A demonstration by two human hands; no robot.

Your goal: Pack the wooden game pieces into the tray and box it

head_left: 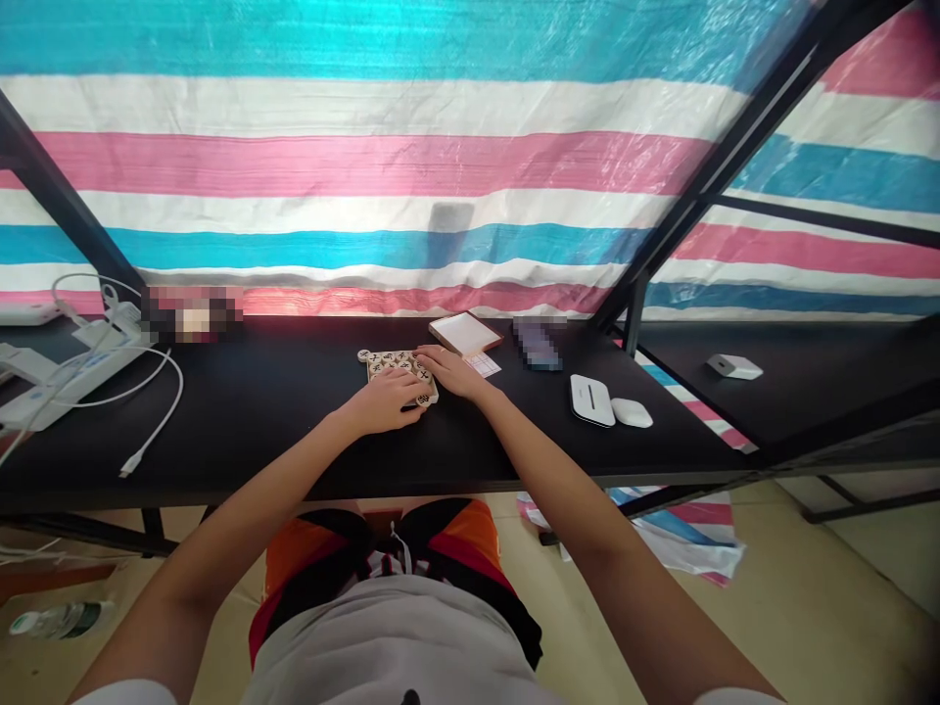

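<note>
A shallow box of round Chinese chess pieces point(400, 356), pale with dark characters, rests on the black table in front of me. My left hand point(388, 399) lies palm down over the box's near left part, its fingers stretched across the pieces and hiding some of them. At the far right corner, my right hand point(449, 372) touches the box, fingers extended over its edge. One chess piece point(363, 355) sits at the far left corner, and another chess piece point(424, 399) shows by my left fingertips.
Behind my right hand lie an open box lid point(467, 334) and a printed paper point(485, 365). A blurred phone-like object point(538, 345), a white device point(591, 400) and a white case point(632, 413) are to the right. A power strip point(70, 377) and white cable point(158, 431) occupy the left.
</note>
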